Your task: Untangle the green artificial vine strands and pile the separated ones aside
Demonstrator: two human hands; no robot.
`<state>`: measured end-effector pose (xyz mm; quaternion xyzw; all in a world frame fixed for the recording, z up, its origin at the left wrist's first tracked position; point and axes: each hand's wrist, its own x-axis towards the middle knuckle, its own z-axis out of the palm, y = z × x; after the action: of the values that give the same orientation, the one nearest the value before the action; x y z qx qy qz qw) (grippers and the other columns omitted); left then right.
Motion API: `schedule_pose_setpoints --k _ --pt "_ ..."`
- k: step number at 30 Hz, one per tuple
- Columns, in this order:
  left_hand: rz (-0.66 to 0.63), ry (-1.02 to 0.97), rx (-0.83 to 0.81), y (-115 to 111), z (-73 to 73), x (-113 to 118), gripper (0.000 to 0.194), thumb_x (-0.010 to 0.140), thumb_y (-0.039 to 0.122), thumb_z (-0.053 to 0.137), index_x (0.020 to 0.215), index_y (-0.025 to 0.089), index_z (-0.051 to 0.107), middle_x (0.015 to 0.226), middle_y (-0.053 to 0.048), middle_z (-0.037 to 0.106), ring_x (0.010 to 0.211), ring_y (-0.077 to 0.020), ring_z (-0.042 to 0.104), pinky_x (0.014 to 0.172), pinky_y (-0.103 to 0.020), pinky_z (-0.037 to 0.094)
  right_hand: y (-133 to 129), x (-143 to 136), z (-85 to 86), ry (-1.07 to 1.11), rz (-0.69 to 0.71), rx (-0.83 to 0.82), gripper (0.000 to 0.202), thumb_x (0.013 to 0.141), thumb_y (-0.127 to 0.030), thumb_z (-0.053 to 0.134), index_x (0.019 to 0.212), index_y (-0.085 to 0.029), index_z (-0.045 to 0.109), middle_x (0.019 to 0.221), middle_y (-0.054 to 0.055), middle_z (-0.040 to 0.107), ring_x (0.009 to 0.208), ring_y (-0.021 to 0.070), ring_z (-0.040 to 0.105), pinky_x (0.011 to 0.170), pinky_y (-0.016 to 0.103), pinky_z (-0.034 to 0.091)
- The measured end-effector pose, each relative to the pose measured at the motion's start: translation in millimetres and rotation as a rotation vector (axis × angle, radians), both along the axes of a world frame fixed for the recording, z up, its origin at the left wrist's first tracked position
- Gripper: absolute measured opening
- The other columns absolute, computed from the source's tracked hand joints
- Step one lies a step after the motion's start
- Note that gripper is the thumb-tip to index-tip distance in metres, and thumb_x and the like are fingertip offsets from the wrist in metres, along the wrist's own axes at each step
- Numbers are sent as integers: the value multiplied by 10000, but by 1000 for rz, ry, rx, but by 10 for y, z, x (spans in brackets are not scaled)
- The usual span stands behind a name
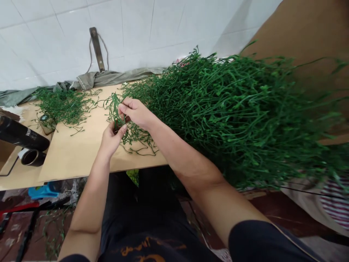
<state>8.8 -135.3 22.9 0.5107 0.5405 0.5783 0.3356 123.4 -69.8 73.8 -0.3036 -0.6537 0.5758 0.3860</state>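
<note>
Thin green plant stems, which look like artificial ones, are between my two hands above the table board. My right hand pinches some of them with thumb and fingers. Just below and to its left, my left hand has its fingers curled round the lower part of the same stems, with the thumb pointing right. More loose stems lie under and beside the hands. A large heap of green stems rises right of my right hand, and my right forearm crosses in front of its edge.
A smaller pile of stems lies at the left of the tan board. Near the left edge are a black bottle and a dark cup. Grey cloth runs along the tiled wall. Brown cardboard stands behind the heap.
</note>
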Motion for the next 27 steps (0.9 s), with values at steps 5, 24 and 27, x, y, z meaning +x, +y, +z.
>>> schedule_pose_setpoints --k 5,24,27 --pt "8 32 37 79 17 -4 346 688 411 700 881 129 648 799 -39 675 808 -169 603 781 -284 468 17 10 -59 68 -2 -26 294 891 -340 500 665 -190 386 565 -53 401 496 49 380 512 199 381" --pt "87 68 12 348 160 -246 326 879 216 471 559 167 511 526 31 451 524 -88 407 567 -205 348 20 129 -187 -259 -142 307 208 863 -213 447 668 -184 382 630 -41 353 620 86 329 619 250 289" --pt "77 -210 -65 406 160 -186 356 903 254 448 559 168 461 582 20 522 535 -69 468 565 -179 382 -24 85 -270 -270 -246 236 253 876 -260 454 653 -194 355 611 -49 314 587 86 289 590 256 254"
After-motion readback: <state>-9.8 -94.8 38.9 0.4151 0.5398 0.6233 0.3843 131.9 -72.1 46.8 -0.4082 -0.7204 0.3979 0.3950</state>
